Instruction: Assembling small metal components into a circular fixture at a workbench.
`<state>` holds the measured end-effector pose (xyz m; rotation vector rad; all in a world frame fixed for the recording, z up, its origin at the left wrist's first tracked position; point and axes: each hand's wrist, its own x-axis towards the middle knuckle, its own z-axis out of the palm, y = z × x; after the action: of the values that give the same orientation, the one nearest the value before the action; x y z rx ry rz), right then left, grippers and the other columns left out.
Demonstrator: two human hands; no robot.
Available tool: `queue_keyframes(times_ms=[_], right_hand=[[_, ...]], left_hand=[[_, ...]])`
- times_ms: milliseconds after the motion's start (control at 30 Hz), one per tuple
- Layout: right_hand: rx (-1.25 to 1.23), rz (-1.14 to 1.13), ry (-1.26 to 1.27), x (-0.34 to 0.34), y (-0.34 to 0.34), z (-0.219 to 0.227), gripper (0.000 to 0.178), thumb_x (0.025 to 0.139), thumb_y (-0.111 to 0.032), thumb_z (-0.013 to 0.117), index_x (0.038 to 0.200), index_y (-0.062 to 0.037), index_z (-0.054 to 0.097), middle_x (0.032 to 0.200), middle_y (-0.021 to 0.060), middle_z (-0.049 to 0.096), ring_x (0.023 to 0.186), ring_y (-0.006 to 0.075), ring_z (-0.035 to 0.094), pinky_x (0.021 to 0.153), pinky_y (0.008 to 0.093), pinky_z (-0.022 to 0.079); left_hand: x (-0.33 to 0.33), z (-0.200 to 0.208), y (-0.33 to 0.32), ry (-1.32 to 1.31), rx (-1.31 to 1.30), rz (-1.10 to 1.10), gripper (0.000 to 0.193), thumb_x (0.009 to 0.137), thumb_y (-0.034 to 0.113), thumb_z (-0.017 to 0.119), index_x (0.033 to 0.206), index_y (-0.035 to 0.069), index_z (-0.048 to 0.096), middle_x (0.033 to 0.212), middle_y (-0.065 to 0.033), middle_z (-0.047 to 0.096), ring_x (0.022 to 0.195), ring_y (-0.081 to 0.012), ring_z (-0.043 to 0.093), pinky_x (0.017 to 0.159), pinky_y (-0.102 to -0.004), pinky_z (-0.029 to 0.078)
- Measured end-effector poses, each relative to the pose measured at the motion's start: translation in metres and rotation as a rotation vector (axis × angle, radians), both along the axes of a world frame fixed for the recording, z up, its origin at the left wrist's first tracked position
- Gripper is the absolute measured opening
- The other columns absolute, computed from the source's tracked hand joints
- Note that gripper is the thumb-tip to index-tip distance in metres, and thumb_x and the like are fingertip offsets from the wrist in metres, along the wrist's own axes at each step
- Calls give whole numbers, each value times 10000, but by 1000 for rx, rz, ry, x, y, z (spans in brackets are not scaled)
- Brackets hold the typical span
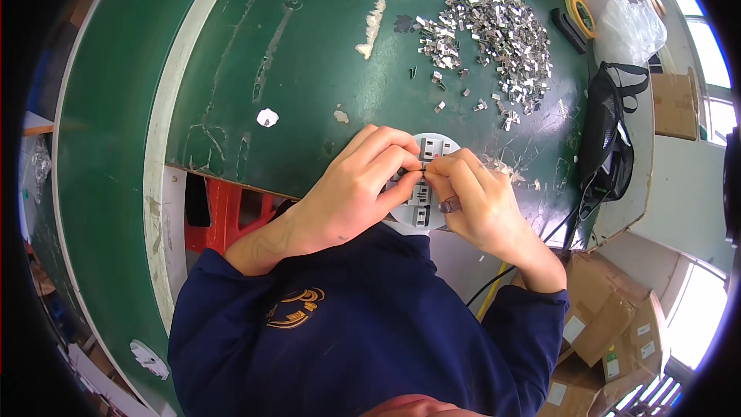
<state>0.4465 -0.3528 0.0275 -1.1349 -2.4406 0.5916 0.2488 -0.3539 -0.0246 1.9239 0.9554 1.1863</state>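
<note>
My left hand [351, 185] and my right hand [482, 205] meet over a round, pale plate [404, 225] at the table's near edge. The plate carries several slotted metal blocks [422, 217]. Both hands are closed in a pinch, thumb against fingertips, at a tiny dark part [424, 170] between them. The fingers hide most of that part, so its kind cannot be made out. Against the curled fingers of my right hand is a small, brownish translucent object [450, 205]. My hands cover the left and right sides of the plate.
Small shiny metal clips [513, 46] lie in a heap at the far right of the green table [309, 69], with several strays nearer me. A tape roll [580, 17], a plastic bag [629, 23] and a black bag [610, 135] line the right edge. A red stool [224, 216] stands below left.
</note>
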Motion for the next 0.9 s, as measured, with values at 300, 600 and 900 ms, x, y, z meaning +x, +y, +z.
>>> queue_keyframes(times_ms=[300, 600, 900], right_hand=[[-27, -18, 23, -3, -1, 1, 140, 823, 65, 666, 932, 24, 587, 774, 129, 571, 601, 299, 611, 541, 377, 490], [-556, -94, 883, -8, 29, 26, 399, 997, -151, 484, 616, -45, 428, 538, 18, 385, 462, 136, 367, 439, 294, 302], [-695, -16, 1205, -21, 28, 8, 524, 1068, -254, 314, 564, -113, 297, 490, 1, 287, 436, 109, 224, 410, 297, 232]], left_hand=[[-2, -3, -3, -15, -10, -32, 206, 778, -28, 736, 952, 8, 632, 1072, -92, 605, 935, -262, 597, 779, -351, 501], [-1, 6, -12, 234, 39, -109, 926, 696, 357, 843, 1365, -95, 389, 1373, -235, 430, 1284, -384, 414, 1096, -477, 347], [4, 4, -11, 368, 75, -109, 1082, 660, 444, 847, 1405, -133, 315, 1384, -260, 410, 1317, -394, 390, 1142, -493, 302]])
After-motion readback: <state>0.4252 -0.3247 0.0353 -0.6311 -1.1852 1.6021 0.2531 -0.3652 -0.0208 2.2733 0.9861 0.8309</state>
